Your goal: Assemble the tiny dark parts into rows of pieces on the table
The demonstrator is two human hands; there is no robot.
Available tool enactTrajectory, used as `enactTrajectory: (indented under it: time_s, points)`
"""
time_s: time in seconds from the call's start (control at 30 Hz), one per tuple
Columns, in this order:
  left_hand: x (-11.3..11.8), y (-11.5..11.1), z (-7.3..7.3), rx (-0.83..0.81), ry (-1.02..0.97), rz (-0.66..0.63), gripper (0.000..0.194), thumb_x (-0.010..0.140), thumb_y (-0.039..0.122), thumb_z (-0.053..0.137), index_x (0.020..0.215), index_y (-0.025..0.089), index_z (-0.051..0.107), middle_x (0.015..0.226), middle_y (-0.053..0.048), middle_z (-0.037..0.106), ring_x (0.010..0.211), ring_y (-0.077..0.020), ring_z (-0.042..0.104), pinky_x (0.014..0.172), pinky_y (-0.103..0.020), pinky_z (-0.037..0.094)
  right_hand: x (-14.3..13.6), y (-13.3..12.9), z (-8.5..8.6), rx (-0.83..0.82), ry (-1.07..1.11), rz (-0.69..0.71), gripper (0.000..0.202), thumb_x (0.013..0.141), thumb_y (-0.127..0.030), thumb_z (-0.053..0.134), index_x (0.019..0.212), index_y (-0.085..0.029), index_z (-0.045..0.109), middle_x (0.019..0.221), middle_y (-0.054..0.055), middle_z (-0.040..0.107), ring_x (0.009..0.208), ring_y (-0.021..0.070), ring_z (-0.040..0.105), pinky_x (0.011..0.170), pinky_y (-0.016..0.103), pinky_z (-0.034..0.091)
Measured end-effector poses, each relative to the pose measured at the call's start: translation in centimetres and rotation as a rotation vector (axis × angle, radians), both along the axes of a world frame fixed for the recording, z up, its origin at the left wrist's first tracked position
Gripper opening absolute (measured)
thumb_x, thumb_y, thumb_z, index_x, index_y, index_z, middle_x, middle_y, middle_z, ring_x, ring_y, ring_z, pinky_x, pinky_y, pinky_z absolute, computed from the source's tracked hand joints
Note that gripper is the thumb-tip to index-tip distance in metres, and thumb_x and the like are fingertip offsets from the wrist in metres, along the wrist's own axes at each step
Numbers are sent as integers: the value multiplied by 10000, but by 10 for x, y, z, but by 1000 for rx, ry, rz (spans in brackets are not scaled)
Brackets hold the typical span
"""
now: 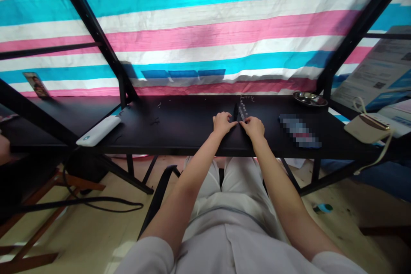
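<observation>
Near the front-middle of the black table (186,124), both of my hands are close together around small items. My left hand (224,123) has its fingers curled and its thumb pointing right, at the lower end of a thin dark upright piece (235,112). My right hand (253,127) is closed, thumb and fingertips at the near end of a clear, knobbed strip (242,109). The two pieces stand side by side with a narrow gap. What exactly lies between the fingertips is too small to make out. Behind the strip lies a small row of pale bits (247,97).
A white power-strip-like box (99,130) lies at left, with small dark bits (154,121) nearby. At right are a blurred blue packet (299,131), a shiny metal dish (310,99) and a cream pouch (367,128). Black frame posts (96,30) rise beside the table.
</observation>
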State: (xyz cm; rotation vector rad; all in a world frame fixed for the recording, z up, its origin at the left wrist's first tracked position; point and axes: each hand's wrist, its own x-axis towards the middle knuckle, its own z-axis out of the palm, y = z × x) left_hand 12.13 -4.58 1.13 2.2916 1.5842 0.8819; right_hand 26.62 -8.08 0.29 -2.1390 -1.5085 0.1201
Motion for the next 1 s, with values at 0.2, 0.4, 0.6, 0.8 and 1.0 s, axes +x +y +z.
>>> enactTrajectory:
  time_s: [0.2, 0.4, 0.6, 0.8, 1.0]
  points:
    - [-3, -4, 1, 100, -64, -36, 345, 735, 304, 696, 1049, 227, 578, 896, 0, 638, 896, -184, 542, 772, -306, 348, 0, 0, 1, -11, 14, -4, 316, 796, -426, 576, 996, -205, 681, 972, 74, 687, 920, 228, 622, 775, 311, 450]
    - [-4, -6, 3, 154, -44, -89, 252, 780, 294, 653, 1024, 244, 617, 883, 0, 631, 909, -178, 533, 798, -309, 343, -1, -1, 2, -20, -5, 2, 306, 809, -414, 560, 999, -205, 677, 969, 75, 683, 928, 222, 617, 780, 309, 447]
    - [-3, -5, 0, 163, 21, -123, 273, 823, 326, 603, 1091, 295, 637, 925, -6, 628, 936, -183, 519, 808, -322, 348, -1, -1, 0, -6, -20, 8, 307, 813, -412, 551, 999, -200, 672, 965, 73, 683, 927, 210, 615, 786, 297, 442]
    - [-3, -5, -1, 157, 39, -123, 238, 853, 320, 553, 1067, 276, 646, 965, -25, 621, 966, -187, 515, 844, -330, 348, -1, -1, 0, 3, -14, 2, 290, 807, -397, 552, 977, -202, 683, 946, 74, 687, 900, 219, 621, 771, 310, 448]
    - [-3, -7, 1, 162, -2, -131, 149, 839, 291, 575, 966, 229, 623, 929, -21, 624, 948, -180, 522, 843, -320, 351, -1, -1, 0, 8, -14, 3, 259, 815, -375, 538, 946, -211, 691, 925, 70, 691, 877, 212, 624, 756, 304, 447]
